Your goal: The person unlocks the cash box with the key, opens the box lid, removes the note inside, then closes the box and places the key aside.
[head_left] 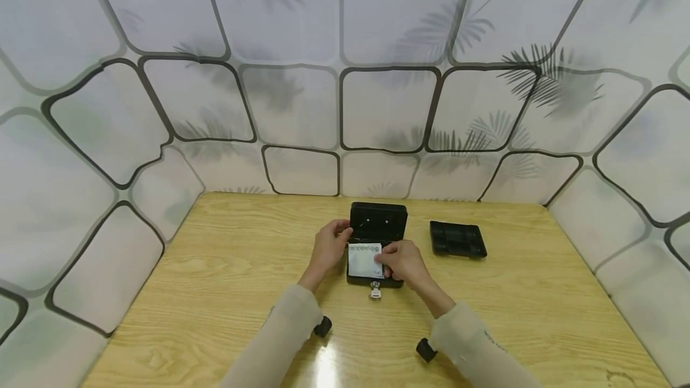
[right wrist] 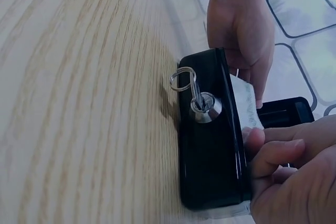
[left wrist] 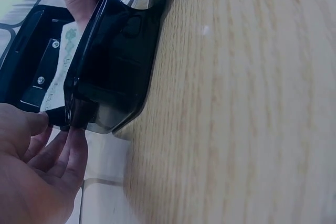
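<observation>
A small black cash box (head_left: 378,220) stands on the table with its lid raised at the back. In its front lock (right wrist: 206,109) sits a key with a metal ring (right wrist: 182,79). A white, square piece of paper or cloth (head_left: 363,262) with a greenish printed edge lies in the box's opening; its exact kind is unclear. My right hand (head_left: 408,265) pinches its right edge, thumb on top. At the box's left side, my left hand (head_left: 326,250) grips the edge near the hinge, thumb above and fingers below (left wrist: 77,153). The box's interior is mostly hidden.
A black compartment tray (head_left: 458,250) lies to the right of the box. The wooden table (head_left: 242,256) meets patterned fabric walls (head_left: 291,112) at the back and sides. Black wrist mounts (head_left: 426,350) hang below both sleeves.
</observation>
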Demonstrator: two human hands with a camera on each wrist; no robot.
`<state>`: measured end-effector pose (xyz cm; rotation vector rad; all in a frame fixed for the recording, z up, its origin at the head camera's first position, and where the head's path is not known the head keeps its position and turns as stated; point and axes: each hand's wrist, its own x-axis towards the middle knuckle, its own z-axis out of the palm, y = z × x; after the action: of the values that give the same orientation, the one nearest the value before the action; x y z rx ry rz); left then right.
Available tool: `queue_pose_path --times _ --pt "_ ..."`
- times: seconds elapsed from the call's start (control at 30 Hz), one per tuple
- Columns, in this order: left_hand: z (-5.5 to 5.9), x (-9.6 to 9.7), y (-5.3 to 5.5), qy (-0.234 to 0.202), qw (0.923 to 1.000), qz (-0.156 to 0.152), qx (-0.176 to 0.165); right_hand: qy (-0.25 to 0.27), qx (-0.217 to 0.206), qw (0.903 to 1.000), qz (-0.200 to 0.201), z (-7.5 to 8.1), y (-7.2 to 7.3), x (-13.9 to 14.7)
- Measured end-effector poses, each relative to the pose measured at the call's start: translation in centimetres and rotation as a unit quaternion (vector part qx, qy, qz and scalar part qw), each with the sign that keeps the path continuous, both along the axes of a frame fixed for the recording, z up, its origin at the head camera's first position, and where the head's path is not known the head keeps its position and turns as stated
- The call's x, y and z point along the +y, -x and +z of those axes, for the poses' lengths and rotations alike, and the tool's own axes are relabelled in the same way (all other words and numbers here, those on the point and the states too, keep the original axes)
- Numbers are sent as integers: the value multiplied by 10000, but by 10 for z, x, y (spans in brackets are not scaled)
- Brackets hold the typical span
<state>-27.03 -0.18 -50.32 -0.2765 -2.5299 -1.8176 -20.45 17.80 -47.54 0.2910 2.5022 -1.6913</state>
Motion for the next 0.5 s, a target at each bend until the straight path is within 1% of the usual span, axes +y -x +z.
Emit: queue_pose_path --times 0.1,0.17,0.33,0.43,0.5 --pt "0 0 0 16 10000 -19 87 -3 14 10000 -27 1 0 0" --pt "0 0 0 44 10000 -15 84 -58 12 10000 -20 2 -1 1" --pt "-1 1 0 24 9999 32 -93 -145 -1 9998 164 3 -2 4" --pt "-2 1 0 -56 9999 -2 -110 -70 38 9997 231 3 -2 7" --pt "-1 1 0 -108 9999 -33 -125 9 81 9998 207 3 -2 9"
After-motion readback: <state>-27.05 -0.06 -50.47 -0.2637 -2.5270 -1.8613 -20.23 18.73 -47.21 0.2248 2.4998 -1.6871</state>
